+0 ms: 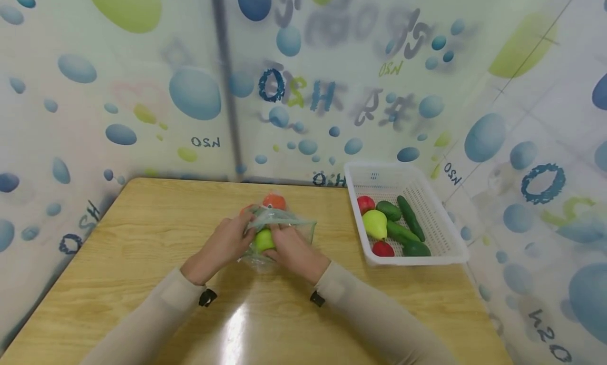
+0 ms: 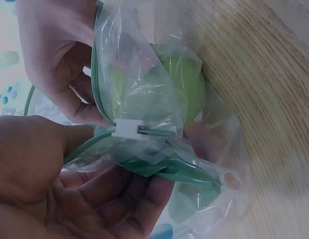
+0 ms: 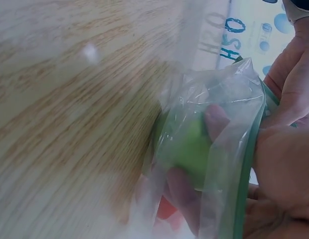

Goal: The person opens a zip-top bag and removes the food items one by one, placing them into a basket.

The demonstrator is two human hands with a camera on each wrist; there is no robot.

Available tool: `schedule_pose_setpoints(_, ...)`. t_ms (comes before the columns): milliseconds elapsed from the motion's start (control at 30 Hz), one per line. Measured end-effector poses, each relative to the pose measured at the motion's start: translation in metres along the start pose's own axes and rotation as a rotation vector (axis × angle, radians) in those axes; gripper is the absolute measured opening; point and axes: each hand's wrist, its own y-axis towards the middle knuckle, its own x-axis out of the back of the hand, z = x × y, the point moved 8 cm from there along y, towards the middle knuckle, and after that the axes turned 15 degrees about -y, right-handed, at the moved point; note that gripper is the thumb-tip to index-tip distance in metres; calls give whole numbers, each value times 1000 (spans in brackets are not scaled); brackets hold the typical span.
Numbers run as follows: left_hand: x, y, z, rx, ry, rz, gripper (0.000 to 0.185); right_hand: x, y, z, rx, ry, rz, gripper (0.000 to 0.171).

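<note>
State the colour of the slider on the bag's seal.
White; the slider shows best in the left wrist view.

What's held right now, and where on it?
Left hand: clear bag, by its green-edged mouth. Right hand: green fruit inside it, by its sides.

You see: clear, green-edged plastic bag (image 3: 227, 164); round green fruit (image 1: 264, 240); yellow-brown, wood-grained table (image 1: 156, 233); at its far right corner, white rectangular perforated plastic basket (image 1: 417, 260).
</note>
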Motion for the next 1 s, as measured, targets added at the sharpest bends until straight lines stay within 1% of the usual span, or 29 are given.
schedule_pose_setpoints(67,0,0,0,1,-3,1,32,0,0,1,11,22,-3,72)
schedule_pose_setpoints(300,2,-1,-2,-8,2,-1,23,3,1,5,90,101,-43,60)
schedule_pose_setpoints(467,2,-1,-4,-21,1,-11,26,4,0,4,93,129,-42,56)
schedule_pose_setpoints(633,1,-2,-4,-22,-15,-19,23,5,-2,3,85,127,-35,58)
schedule_pose_setpoints(733,2,-2,-4,-10,-25,-21,32,8,-4,1,64,130,-20,62)
schedule_pose_setpoints(867,5,-3,-3,18,-33,-26,52,17,-7,-1,43,138,-16,61)
schedule_pose_setpoints(933,5,-4,-2,28,-36,-28,56,23,-10,-3,30,148,-15,57)
schedule_pose_setpoints(1000,6,-4,-2,22,-32,-34,56,29,-13,-4,19,162,-14,54)
